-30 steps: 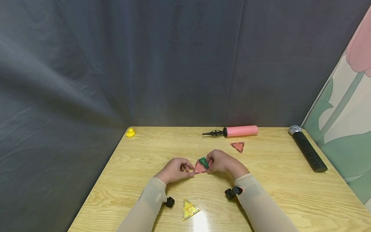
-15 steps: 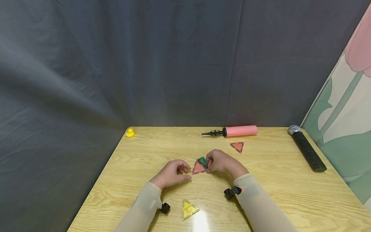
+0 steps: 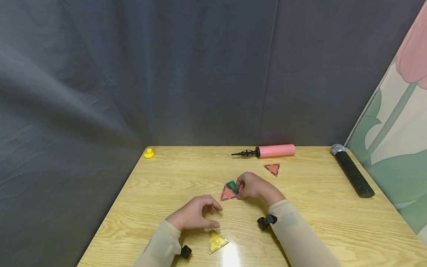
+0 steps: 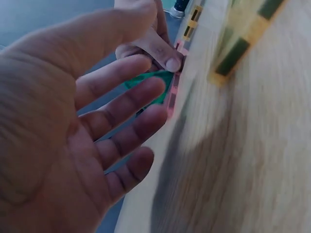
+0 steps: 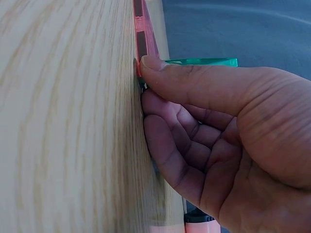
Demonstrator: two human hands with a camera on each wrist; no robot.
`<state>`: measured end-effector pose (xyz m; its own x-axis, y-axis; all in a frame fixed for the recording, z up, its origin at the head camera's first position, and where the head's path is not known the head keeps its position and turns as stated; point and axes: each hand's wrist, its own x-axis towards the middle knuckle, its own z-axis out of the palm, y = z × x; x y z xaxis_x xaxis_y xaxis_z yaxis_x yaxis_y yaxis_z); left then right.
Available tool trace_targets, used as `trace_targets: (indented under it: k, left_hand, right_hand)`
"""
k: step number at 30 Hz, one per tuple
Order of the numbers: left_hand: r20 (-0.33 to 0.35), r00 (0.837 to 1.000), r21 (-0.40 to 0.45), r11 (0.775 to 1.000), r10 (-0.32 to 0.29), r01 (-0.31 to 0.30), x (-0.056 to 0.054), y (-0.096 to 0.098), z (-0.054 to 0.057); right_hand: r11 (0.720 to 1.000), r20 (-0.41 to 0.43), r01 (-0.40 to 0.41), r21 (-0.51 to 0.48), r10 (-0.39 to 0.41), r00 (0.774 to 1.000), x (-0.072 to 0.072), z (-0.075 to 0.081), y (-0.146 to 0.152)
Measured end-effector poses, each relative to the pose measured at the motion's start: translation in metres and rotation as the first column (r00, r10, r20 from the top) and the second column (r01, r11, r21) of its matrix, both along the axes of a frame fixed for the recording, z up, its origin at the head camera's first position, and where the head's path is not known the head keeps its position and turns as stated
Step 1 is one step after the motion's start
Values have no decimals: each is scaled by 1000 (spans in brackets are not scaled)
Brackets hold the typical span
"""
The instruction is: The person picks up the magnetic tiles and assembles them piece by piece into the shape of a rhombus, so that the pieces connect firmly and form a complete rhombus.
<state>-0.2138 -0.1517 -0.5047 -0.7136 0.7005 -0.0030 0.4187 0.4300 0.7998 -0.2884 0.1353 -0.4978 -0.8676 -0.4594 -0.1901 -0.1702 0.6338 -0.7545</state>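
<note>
Sharing the table [image 3: 300,226] are two red triangles [image 3: 228,194], one green [image 3: 232,186], one yellow [image 3: 218,242].

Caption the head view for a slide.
Right hand holds a green translucent triangle against a pink translucent triangle; left hand hovers near a yellow translucent triangle.

R hand [image 3: 253,186] hides the right corner of the pink tile [image 3: 227,193], head view! Over to R wrist view: thumb masks part of the green tile [image 3: 232,186], so its join w/ pink is hidden; pump [image 3: 277,150] mostly out of shot. L wrist view: yellow tile [image 3: 217,243] blurred, cut by the pic's edge; L hand [image 3: 197,213] cropped too, fingers blocking bits of green. Head view again: sleeves [image 3: 297,230] & near rim of the desk [image 3: 166,174] run out of pic, flower mural [image 3: 393,126] clipped right, far-left duck [image 3: 149,154] too tiny for detail.
</note>
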Motion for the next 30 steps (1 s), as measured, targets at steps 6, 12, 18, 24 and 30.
trace_targets:
  k: [6,12,18,24,30]
  left_hand:
    - [5,994,-7,994,-111,111,9,1,3]
    - [30,990,-38,990,-138,139,15,1,3]
    - [81,983,-51,984,-165,170,16,-1,1]
    - [36,973,-96,968,-228,230,15,-2,1]
    - [-44,963,-157,954,-265,255,15,1,1]
  right_hand:
    - [1000,-10,5,12,-5,1000,1,1,0]
    - [1000,-12,6,21,-6,1000,2,2,0]
    - [1000,-15,-4,21,4,1000,1,1,0]
    - [1000,-18,-4,14,4,1000,2,1,0]
    - [1000,-8,7,10,-7,1000,2,1,0]
